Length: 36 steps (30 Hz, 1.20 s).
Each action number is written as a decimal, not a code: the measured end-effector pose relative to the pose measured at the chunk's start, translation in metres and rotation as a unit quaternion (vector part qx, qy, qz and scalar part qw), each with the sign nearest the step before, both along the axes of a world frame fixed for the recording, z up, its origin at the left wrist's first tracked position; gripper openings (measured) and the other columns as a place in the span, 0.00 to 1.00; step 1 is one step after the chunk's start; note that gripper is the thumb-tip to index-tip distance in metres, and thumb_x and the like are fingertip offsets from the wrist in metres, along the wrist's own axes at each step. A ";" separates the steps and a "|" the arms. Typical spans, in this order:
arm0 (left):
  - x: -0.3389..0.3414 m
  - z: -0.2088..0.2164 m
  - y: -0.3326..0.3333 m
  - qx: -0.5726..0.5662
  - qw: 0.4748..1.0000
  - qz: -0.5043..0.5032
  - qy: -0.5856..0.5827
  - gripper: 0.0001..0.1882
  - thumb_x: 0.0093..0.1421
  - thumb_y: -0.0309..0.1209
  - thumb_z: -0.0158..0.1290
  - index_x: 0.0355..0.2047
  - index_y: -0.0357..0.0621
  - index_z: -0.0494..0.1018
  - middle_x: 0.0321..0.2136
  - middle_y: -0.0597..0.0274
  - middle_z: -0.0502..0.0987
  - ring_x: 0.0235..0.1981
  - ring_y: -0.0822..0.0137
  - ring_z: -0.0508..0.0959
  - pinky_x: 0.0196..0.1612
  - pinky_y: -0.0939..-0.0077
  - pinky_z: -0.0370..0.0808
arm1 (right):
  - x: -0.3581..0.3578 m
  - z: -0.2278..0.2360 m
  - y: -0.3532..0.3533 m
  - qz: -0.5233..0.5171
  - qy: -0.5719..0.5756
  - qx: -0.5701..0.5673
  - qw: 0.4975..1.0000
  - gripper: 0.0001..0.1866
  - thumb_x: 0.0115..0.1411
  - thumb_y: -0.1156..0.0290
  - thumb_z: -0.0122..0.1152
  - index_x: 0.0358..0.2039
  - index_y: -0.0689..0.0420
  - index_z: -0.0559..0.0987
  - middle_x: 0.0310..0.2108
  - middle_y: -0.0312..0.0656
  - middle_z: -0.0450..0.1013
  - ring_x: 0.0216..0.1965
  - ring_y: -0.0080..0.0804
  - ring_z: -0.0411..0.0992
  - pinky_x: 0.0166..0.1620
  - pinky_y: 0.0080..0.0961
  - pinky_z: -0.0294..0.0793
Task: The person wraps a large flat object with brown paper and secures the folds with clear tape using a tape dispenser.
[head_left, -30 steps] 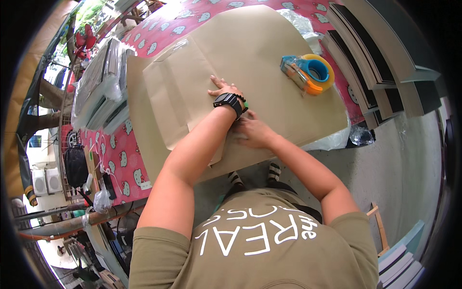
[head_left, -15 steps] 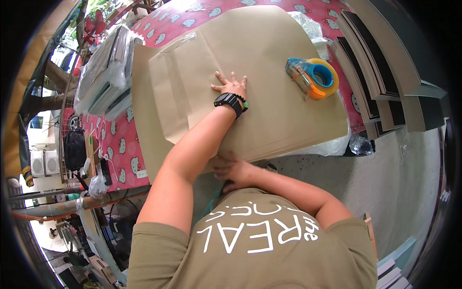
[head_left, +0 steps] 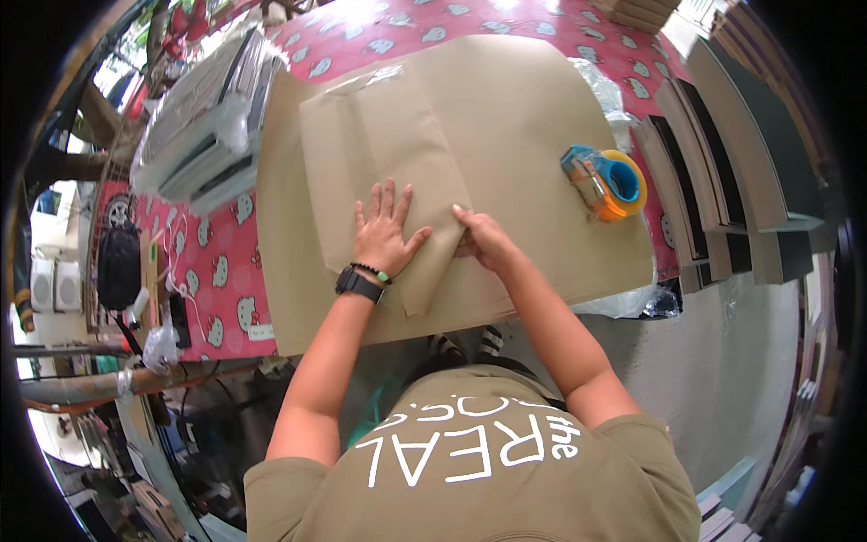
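Observation:
Large sheets of brown kraft paper (head_left: 533, 108) lie spread over the table. Toward their left sits a flat, folded brown paper parcel (head_left: 397, 126), with clear tape shining at its far end. My left hand (head_left: 384, 230), a black watch on its wrist, rests flat on the parcel with fingers spread. Along the parcel's right side, my right hand (head_left: 485, 242) pinches the edge of a paper flap between thumb and fingers. The near end of that flap sticks up in a creased fold. A tape dispenser (head_left: 587, 181), blue and orange with a roll of clear tape, stands on the paper at right.
A pink patterned tablecloth (head_left: 221, 271) shows around the paper. Plastic-wrapped flat stacks (head_left: 203, 126) stand at left. Dark and grey-brown boards (head_left: 759, 135) are stacked at right, with crumpled clear plastic (head_left: 605, 95) by the paper's far right edge.
My left hand has slid nearer along the parcel. My right hand has come up from the table's near edge and now grips the paper flap, which is lifted and folded over.

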State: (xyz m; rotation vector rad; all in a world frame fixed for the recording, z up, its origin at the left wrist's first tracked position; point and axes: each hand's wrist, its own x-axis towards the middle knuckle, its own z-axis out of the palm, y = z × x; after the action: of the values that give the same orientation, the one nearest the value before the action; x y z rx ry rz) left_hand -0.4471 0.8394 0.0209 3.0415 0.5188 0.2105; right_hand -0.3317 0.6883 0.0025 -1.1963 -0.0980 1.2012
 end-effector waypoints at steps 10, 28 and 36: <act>-0.003 -0.008 0.007 -0.029 0.999 0.018 0.001 0.40 0.55 0.64 0.34 0.63 0.59 0.45 0.65 0.60 0.39 0.65 0.56 0.41 0.62 0.47 0.39 | -0.098 -0.028 -0.034 0.129 0.046 -0.013 0.990 0.28 0.60 0.50 0.48 0.41 0.67 0.73 0.39 0.46 0.72 0.39 0.33 0.71 0.41 0.31 0.74; -0.105 -0.031 0.163 -0.405 0.852 0.297 -0.144 0.24 0.61 0.47 0.39 0.43 0.37 0.70 0.44 0.42 0.70 0.42 0.43 0.71 0.46 0.59 0.69 | -0.091 -0.007 0.024 -0.057 -0.506 -0.149 0.847 0.19 0.59 0.60 0.50 0.24 0.66 0.76 0.21 0.53 0.72 0.21 0.44 0.69 0.28 0.33 0.67; -0.069 0.013 0.114 -0.077 0.988 0.130 0.022 0.33 0.59 0.50 0.39 0.61 0.49 0.50 0.63 0.57 0.45 0.63 0.56 0.47 0.60 0.46 0.46 | -0.063 0.054 0.118 0.095 -0.832 -0.045 0.545 0.25 0.59 0.60 0.49 0.53 0.62 0.65 0.54 0.50 0.62 0.56 0.43 0.59 0.56 0.38 0.57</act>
State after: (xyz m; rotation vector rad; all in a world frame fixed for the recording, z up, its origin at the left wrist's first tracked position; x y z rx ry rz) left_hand -0.5160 0.9535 0.0341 2.8282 0.8930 0.1064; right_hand -0.3948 0.8060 0.0567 -2.0570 -1.6322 -0.2325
